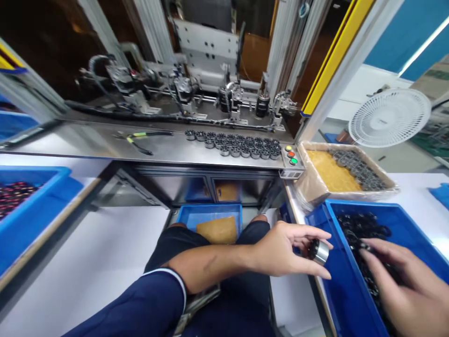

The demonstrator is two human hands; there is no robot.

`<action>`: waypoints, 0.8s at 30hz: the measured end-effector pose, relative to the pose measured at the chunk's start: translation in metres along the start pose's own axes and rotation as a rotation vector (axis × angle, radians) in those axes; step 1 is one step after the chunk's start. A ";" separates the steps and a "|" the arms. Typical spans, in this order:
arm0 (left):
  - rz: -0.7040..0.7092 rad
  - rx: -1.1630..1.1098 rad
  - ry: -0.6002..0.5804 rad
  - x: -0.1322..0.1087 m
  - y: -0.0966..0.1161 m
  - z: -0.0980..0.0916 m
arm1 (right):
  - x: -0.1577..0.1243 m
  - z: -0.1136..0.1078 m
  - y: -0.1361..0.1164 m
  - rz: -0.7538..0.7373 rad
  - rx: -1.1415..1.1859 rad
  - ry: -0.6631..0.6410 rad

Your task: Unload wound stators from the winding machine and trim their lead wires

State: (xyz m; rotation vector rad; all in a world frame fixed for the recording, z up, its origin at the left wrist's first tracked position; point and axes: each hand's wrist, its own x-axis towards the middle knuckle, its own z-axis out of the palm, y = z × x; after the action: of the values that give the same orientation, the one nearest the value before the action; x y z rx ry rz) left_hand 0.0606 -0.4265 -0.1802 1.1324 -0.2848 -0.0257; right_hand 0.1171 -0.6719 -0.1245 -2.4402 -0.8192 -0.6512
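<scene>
At the far left we note a blue bin (31, 220) that holds dark, reddish parts. On the steel shelf (87, 140) of the machine lies a pair of pliers (140, 138). To their right, small round parts (238, 144) stand in close rows. A button panel (291, 154) sits at the right end of the shelf. Below the shelf, between the knees, we see a blue tray (189, 217) with a tan sheet (217, 229) in it.

The left hand (280, 250) reaches across to the right. Its thumb and fingers are closed around a metal cylinder (318, 251), held just over the left edge of the blue crate (343, 290).

Behind the crate stands a lined cardboard box (308, 187), part filled with dark round parts. The crate itself contains black rings (365, 227) in a loose heap. The right hand (403, 285) lies palm down in the crate, fingers extended and touching the rings. We cannot tell whether it grips one. A white fan (389, 117) stands at the upper right, well apart from both hands.
</scene>
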 end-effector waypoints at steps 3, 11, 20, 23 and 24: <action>-0.038 -0.031 -0.041 -0.002 -0.004 0.007 | -0.007 0.002 -0.056 -0.213 0.121 0.007; -0.112 -0.131 -0.075 -0.003 -0.006 0.009 | -0.017 0.006 -0.054 -0.426 0.124 -0.126; -0.093 -0.087 -0.068 -0.006 -0.002 0.009 | -0.013 0.007 -0.049 -0.499 0.096 -0.098; -0.140 -0.156 -0.067 -0.006 -0.002 0.009 | -0.012 0.008 -0.049 -0.517 0.097 -0.097; -0.153 -0.166 -0.066 -0.006 -0.002 0.009 | -0.012 0.008 -0.049 -0.518 0.091 -0.096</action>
State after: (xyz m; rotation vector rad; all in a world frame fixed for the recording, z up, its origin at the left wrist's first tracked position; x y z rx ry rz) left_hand 0.0526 -0.4343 -0.1796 0.9869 -0.2493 -0.2187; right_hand 0.0790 -0.6379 -0.1236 -2.1948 -1.5098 -0.6591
